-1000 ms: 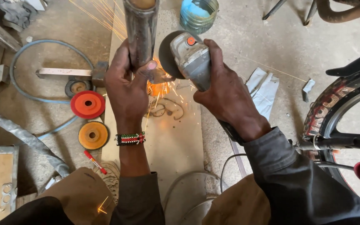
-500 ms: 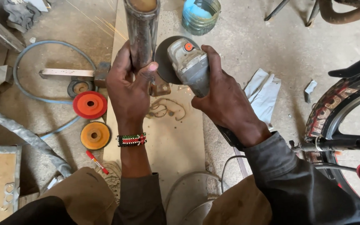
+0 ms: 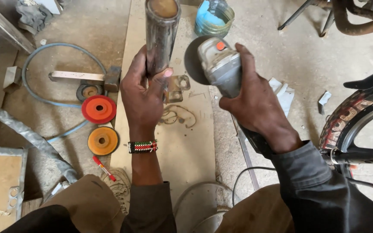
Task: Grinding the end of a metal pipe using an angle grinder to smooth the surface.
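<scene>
The sparks are gone and the angle grinder [image 3: 219, 65] has drawn back from the steel pipe [image 3: 161, 36], its dark disc now standing just beside the pipe with a narrow gap between them. The left hand [image 3: 142, 96] wraps tightly around the lower part of the upright pipe, thumb pressed across its front, and a beaded bracelet [image 3: 143, 146] circles that wrist. The right hand [image 3: 255, 101] closes firmly around the grinder's grey body. Below the pipe a small metal plate with a hole [image 3: 177, 88] lies on the wooden board [image 3: 191, 146]. To the left, on the concrete floor, lie a red disc [image 3: 99, 108], an orange disc [image 3: 102, 140] and a blue hose [image 3: 33, 75]. A tyre [image 3: 346, 118] stands at the right
</scene>
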